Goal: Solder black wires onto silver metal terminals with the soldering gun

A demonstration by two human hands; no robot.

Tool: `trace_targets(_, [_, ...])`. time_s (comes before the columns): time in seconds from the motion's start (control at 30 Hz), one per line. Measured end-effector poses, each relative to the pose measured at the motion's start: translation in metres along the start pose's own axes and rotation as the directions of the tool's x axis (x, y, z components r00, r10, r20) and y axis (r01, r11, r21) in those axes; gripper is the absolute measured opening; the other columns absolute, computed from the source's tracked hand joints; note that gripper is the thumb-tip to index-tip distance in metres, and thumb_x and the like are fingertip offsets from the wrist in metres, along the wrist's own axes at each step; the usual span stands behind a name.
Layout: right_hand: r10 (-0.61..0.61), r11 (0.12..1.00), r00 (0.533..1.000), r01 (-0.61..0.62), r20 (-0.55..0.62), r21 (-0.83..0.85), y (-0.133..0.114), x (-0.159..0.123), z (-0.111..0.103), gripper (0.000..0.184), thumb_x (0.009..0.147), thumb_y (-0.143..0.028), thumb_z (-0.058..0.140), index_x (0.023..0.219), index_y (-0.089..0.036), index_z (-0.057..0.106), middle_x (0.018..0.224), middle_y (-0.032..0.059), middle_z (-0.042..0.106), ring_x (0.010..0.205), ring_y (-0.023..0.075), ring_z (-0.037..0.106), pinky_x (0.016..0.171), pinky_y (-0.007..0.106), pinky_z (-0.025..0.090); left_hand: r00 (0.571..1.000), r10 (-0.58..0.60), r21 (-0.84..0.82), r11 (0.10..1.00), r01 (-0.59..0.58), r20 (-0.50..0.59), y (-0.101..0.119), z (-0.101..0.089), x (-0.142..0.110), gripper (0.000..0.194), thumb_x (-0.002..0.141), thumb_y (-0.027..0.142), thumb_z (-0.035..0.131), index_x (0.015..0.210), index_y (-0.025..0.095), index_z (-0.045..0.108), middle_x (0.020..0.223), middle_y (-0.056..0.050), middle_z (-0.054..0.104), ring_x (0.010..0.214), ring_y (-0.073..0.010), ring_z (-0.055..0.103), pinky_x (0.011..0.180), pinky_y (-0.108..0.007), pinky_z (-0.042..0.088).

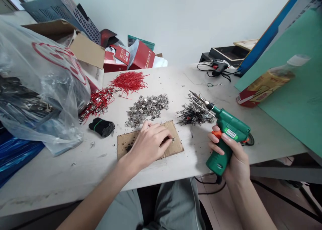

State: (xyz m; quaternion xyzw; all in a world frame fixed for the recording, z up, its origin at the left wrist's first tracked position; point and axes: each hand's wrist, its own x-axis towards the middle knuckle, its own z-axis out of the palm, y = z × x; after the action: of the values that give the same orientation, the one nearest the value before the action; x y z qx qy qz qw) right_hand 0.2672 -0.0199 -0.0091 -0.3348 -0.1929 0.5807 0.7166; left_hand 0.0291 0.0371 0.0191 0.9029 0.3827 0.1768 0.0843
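Observation:
My right hand [233, 152] is wrapped round the green handle of a soldering gun [232, 124], a finger at its orange trigger. The gun's tip points up and left, over a pile of black wires with metal terminals [197, 112]. My left hand [151, 141] rests over a scorched piece of cardboard [177, 136], its fingers curled in a pinch. At those fingertips shows a small metal terminal [173, 140]; the rest of what lies under the hand is hidden. Just beyond the cardboard is a heap of loose metal terminals [148, 109].
Left of the cardboard lies a banded bundle of black wires [102, 127]. Red wires [129, 82] are heaped behind, near a plastic bag [60, 99] and open boxes. At the right stand a bottle [269, 82] and another corded tool [218, 68].

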Motion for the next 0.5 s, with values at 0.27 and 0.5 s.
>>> trace_targets(0.27, [0.021, 1.0, 1.0, -0.021, -0.002, 0.019, -0.001, 0.003, -0.001, 0.021, 0.084, -0.015, 0.072, 0.105, -0.014, 0.07, 0.107, 0.0056, 0.05, 0.074, 0.0069, 0.043, 0.047, 0.009, 0.039, 0.998, -0.033, -0.044, 0.999, 0.031, -0.051, 0.012, 0.004, 0.004, 0.012, 0.099, 0.022, 0.057, 0.09, 0.019, 0.065, 0.094, 0.0, 0.074, 0.089, -0.02, 0.066, 0.09, -0.041, 0.034])
trace_targets(0.5, [0.026, 0.999, 1.0, -0.026, 0.0, 0.034, -0.001, 0.001, -0.002, 0.019, 0.084, -0.014, 0.072, 0.103, -0.014, 0.07, 0.104, 0.0049, 0.049, 0.073, 0.007, 0.043, 0.046, 0.009, 0.039, 0.998, -0.033, 0.061, 0.997, 0.037, -0.058, 0.021, 0.011, 0.005, 0.016, 0.1, 0.022, 0.055, 0.088, 0.018, 0.064, 0.09, -0.003, 0.073, 0.085, -0.0213, 0.063, 0.087, -0.041, 0.035])
